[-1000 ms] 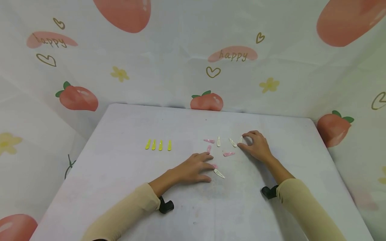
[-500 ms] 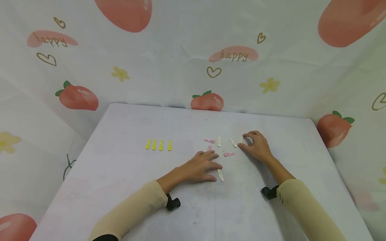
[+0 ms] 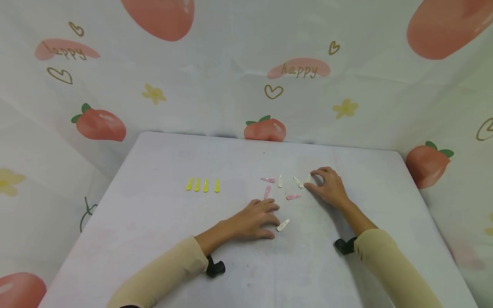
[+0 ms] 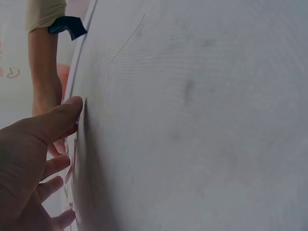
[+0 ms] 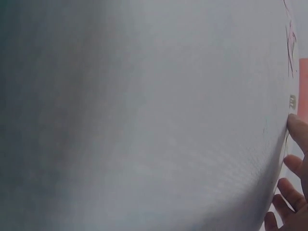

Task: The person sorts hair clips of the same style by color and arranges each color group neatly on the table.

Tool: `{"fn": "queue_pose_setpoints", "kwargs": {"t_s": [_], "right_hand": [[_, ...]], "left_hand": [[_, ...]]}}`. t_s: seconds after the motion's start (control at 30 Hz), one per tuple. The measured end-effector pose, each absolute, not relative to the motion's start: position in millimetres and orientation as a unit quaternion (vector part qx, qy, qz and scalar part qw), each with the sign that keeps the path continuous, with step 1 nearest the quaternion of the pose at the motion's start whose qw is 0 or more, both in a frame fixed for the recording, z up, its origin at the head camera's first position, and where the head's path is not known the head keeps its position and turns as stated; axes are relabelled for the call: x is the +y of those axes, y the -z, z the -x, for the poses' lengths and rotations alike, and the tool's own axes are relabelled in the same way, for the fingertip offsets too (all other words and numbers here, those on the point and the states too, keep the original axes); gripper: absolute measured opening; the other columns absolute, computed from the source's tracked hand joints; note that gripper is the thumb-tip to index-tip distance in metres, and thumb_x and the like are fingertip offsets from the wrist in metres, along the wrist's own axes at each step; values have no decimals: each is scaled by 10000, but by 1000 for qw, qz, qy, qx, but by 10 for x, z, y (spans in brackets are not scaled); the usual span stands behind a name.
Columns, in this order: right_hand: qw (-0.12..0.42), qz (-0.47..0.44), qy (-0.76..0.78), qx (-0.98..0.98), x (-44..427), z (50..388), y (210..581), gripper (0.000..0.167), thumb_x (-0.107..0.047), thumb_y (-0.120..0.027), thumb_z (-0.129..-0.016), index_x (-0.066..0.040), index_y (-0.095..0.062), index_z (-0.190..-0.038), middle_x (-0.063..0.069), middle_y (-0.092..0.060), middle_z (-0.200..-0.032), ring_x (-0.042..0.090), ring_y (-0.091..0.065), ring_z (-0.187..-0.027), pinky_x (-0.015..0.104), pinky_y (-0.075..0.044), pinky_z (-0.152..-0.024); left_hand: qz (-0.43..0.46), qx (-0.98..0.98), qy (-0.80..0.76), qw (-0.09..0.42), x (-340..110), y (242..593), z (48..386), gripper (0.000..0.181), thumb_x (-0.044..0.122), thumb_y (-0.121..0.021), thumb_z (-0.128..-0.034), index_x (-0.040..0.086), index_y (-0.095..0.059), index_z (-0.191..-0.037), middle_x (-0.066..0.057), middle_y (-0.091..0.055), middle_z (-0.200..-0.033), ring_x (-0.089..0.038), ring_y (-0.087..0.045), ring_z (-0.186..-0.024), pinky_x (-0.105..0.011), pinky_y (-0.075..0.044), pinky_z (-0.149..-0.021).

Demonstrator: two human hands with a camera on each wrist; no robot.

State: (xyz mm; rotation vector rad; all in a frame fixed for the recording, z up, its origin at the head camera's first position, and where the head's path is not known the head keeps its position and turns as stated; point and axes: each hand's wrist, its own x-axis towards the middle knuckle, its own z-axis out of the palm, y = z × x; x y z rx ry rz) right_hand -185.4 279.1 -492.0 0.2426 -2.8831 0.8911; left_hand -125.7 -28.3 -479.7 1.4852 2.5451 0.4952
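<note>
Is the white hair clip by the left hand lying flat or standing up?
Lying flat: in the head view, the white clip shows its broad face on the table.

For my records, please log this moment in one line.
left hand: beside near white clip; right hand: pinches rightmost white clip; yellow clips: aligned

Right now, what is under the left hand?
A sliver of a pink clip shows beneath the left hand; the rest of that clip, and anything else below, is covered.
</note>
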Motion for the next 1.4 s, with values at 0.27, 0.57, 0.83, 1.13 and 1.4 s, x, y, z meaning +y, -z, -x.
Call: {"fn": "queue_pose_setpoints", "kwargs": {"t_s": [0.27, 0.57, 0.83, 1.13, 1.4], "right_hand": [[52, -75, -291, -952, 2791, 1848, 4925, 480, -274, -808, -834, 25, -671, -1184, 260, -549, -1268, 449, -479, -1228, 646, -325, -1033], [58, -80, -293, -951, 2795, 1869, 4938, 478, -265, -819, -824, 22, -675, -1179, 258, -555, -1263, 449, -488, -1222, 637, -340, -1032], [56, -77, -299, -949, 2795, 1864, 4931, 472, -265, -823, -820, 15, -677, -1172, 256, -554, -1263, 446, -481, -1226, 644, -326, -1031], [55, -80, -299, -949, 2808, 1860, 4931, 472, -261, -817, -825, 21, -674, -1175, 257, -549, -1265, 446, -468, -1235, 639, -310, -1038], [61, -85, -297, -949, 2807, 1867, 4938, 467, -270, -820, -824, 19, -682, -1165, 251, -565, -1246, 434, -484, -1222, 638, -325, -1025]], "left_hand": [[-491, 857, -148, 50, -152, 4810, 1294, 564, 547, -689, -883, 233, -628, -1347, -83, -449, -1504, -280, -247, -1489, -550, -295, -1130], [-478, 863, -143, 80, -77, 4797, 1368, 575, 594, -712, -834, 291, -647, -1319, -65, -430, -1521, -274, -212, -1501, -617, -218, -1142], [-463, 865, -171, 87, -184, 4758, 1376, 530, 541, -772, -804, 266, -683, -1249, -70, -431, -1521, -283, -171, -1513, -629, -213, -1140], [-404, 882, -234, 62, -920, 4690, 1429, 543, 408, -839, -781, 176, -696, -1252, -151, -452, -1492, -354, -199, -1490, -642, -248, -1117], [-317, 916, -246, 3, -1706, 4721, 1398, 546, 338, -888, -723, 138, -725, -1204, -206, -481, -1462, -434, -264, -1449, -674, -257, -1091]]}}
